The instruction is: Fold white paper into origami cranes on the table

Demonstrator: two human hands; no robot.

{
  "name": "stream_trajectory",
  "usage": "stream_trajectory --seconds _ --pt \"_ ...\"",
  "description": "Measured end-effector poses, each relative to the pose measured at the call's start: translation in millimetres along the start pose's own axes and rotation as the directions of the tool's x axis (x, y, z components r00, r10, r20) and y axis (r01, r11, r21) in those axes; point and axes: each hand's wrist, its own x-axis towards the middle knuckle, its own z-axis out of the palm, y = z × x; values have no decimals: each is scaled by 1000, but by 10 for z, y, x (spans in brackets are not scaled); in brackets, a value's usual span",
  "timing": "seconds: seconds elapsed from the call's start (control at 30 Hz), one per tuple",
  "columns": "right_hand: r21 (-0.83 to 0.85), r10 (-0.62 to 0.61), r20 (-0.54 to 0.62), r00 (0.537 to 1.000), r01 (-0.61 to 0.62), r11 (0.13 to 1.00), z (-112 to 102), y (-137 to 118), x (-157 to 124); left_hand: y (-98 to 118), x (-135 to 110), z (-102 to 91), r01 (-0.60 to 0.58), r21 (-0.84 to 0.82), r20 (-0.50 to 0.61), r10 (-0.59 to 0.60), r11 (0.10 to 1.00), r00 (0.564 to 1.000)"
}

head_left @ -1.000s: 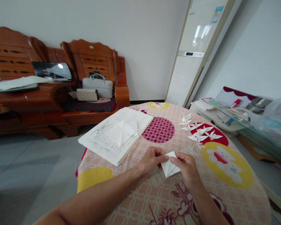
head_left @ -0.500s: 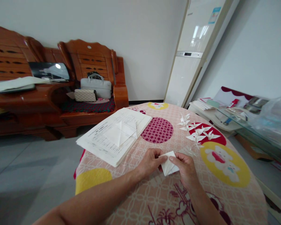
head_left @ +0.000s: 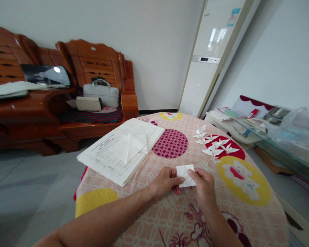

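Note:
A small folded square of white paper is held between my two hands above the patterned tablecloth. My left hand pinches its lower left side, thumb on top and fingers underneath. On the upper right side, my right hand grips it with the thumb pressed on its face. Several white paper cranes lie beyond my right hand on the cloth. Left of my hands rests a stack of printed sheets, with a creased, folded white paper on top.
A wooden chair at the back left holds a grey handbag and a quilted purse. A tall white air conditioner stands by the wall. At the right, a glass shelf carries papers and a plastic bag.
The folded paper has been turned from a diamond pose to a squarer one, and both hands have shifted their grip on it. The whole view has swung slightly to the right.

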Motion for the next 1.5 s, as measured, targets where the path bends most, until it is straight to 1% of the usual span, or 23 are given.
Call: stream_trajectory --seconds 0.07,0.17,0.23,0.3,0.4,0.5,0.57,0.63,0.7,0.8,0.87,0.93,1.03,1.13,1.17,1.23,1.3,1.37,1.43,1.5 --pt "-11 -3 -16 1000 3 1000 -10 2 6 5 -4 3 13 -14 13 -13 1000 1000" --pt "-2 20 -30 999 -21 1000 -12 -5 7 17 -16 15 17 48 7 -18 999 1000" --pt "22 39 -40 998 -38 999 -4 -11 9 18 -26 23 -1 107 -3 2 994 1000" --pt "50 48 -53 997 -46 998 7 -17 15 8 -33 30 -33 129 2 33 991 999" --pt "55 57 -67 996 -54 997 22 -16 26 -19 -27 33 -65 85 56 60 994 997" --pt "29 78 -35 996 -77 997 41 2 23 -32 -1 23 -82 54 88 77 995 993" --pt "59 107 13 994 -108 992 57 17 14 -27 17 10 -81 58 78 76 995 994" --pt "112 146 44 988 -150 982 73 27 5 -12 25 -4 -54 60 72 50 997 996" --pt "143 171 46 984 -176 974 84 30 0 5 24 -15 -15 51 62 12 999 998" --pt "132 169 19 985 -170 977 87 30 2 18 16 -23 25 26 52 -27 999 998" --pt "116 164 14 986 -165 979 81 36 8 17 16 -26 11 15 52 -12 1000 999" --pt "109 160 33 986 -163 981 70 43 18 13 25 -32 -22 13 52 21 1000 998" --pt "106 153 96 984 -163 981 48 40 38 15 52 -64 -64 17 6 64 998 998" --pt "79 148 150 978 -161 984 22 18 60 41 72 -121 -131 42 -111 135 991 985" --pt "55 144 172 975 -155 986 11 8 67 55 71 -142 -154 65 -146 162 986 976" --pt "-18 132 211 969 -131 991 -14 -17 81 89 56 -177 -177 140 -175 200 974 964" --pt "-124 116 226 967 -90 988 -47 -47 94 119 27 -200 -165 238 -185 211 957 960" --pt "-238 74 242 967 -15 971 -86 -76 106 141 -5 -213 -147 344 -187 221 928 957" --pt "-339 2 273 962 94 936 -129 -94 116 157 -32 -221 -162 482 -173 275 861 946" --pt "-425 -113 307 945 243 872 -165 -95 122 177 -55 -234 -219 648 -112 376 730 920"
